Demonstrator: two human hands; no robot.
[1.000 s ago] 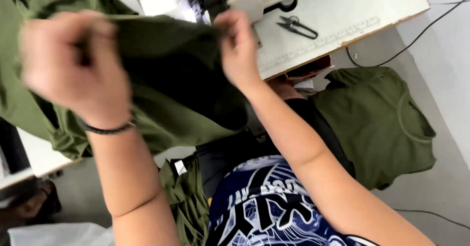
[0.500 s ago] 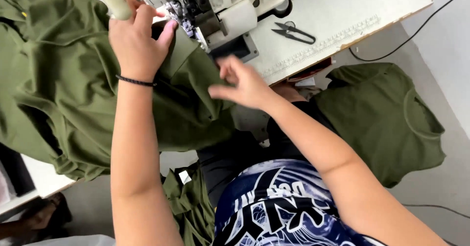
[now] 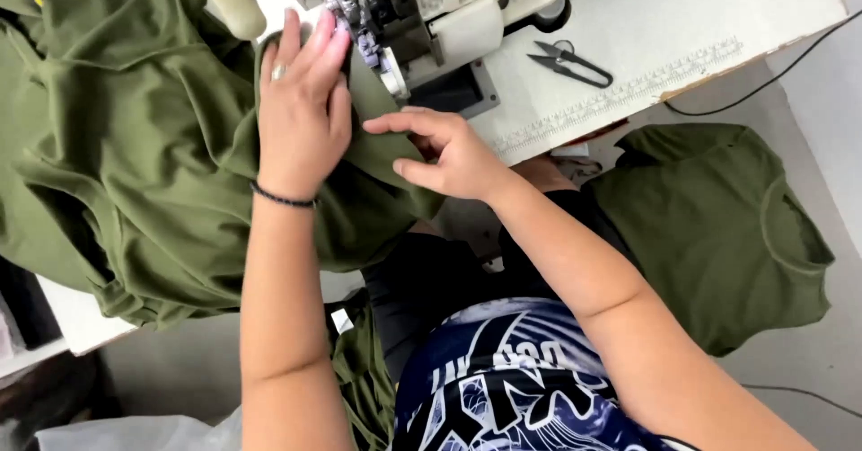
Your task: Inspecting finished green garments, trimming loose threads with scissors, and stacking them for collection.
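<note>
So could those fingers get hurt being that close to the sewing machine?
Possibly. The left hand presses the olive green fabric flat, its fingertips right beside the needle area of the white sewing machine, so a slip might catch them. The right hand is close too. Loose folds could also bunch under the foot.

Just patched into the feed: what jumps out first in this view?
The big olive green garment heaped over the table's left side, with the left hand pressed flat on it beside the sewing machine. The right hand rests on the fabric's edge in front of the machine. Black thread snips lie on the white table to the right, and another green garment sits lower right.
</note>
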